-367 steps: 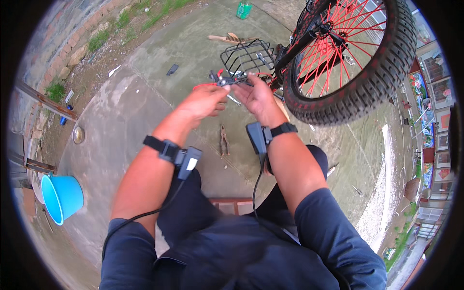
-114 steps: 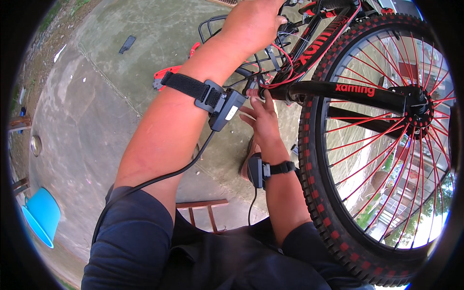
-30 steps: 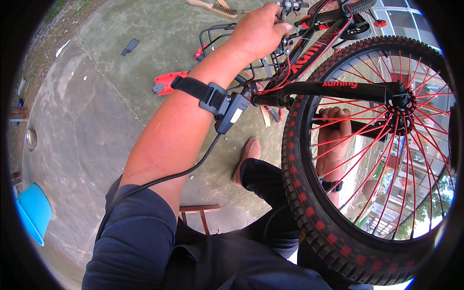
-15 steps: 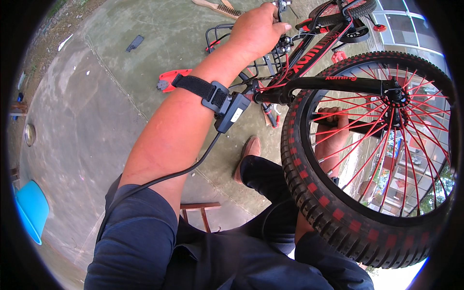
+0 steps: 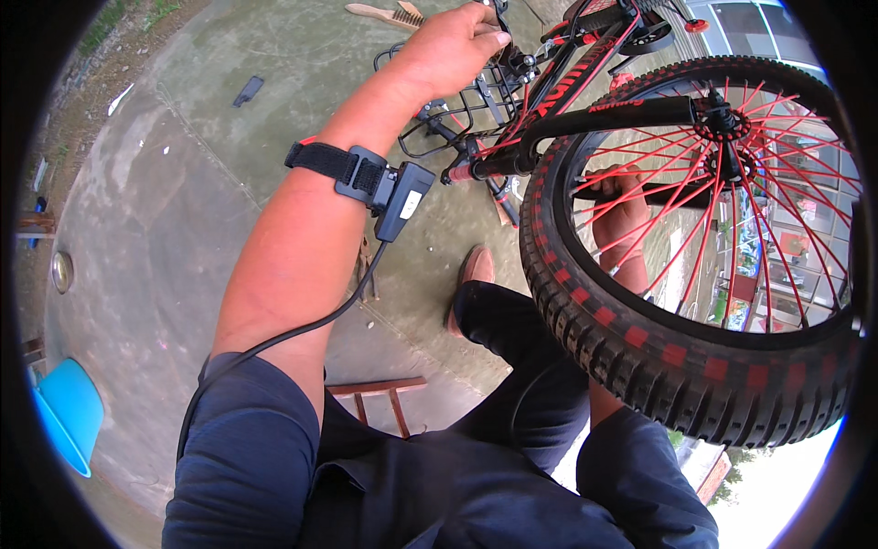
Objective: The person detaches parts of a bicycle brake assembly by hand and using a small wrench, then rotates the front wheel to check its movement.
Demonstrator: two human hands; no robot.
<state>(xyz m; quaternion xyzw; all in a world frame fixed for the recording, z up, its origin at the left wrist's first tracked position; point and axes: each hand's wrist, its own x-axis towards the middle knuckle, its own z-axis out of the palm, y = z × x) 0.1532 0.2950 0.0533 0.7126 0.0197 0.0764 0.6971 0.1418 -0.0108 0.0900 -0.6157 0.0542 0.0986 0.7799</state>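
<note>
A black and red bicycle (image 5: 560,96) leans across the upper right, its front wheel (image 5: 585,302) raised towards me. My left hand (image 5: 455,48) is closed on the handlebar at the top, beside a black wire basket (image 5: 402,142); its fingertips are partly hidden. Seen through the red spokes, my right hand (image 5: 622,206) is wrapped round the lower leg of the black fork (image 5: 604,117). The end of the upper fork leg lies beside the wheel hub (image 5: 727,163). A black strap and small box (image 5: 395,201) sit on my left forearm, with a cable running up the arm.
A wooden-handled brush (image 5: 380,16) and a black flat object (image 5: 248,91) lie on the concrete floor. At left are a blue basin (image 5: 71,412) and a round metal dish (image 5: 61,272). A wooden stool (image 5: 393,388) stands near my legs, and windows rise at right.
The front wheel and fork have shifted up and slightly left in view. Both hands have moved the same way, keeping their holds. The fork's upper end sits further left against the hub.
</note>
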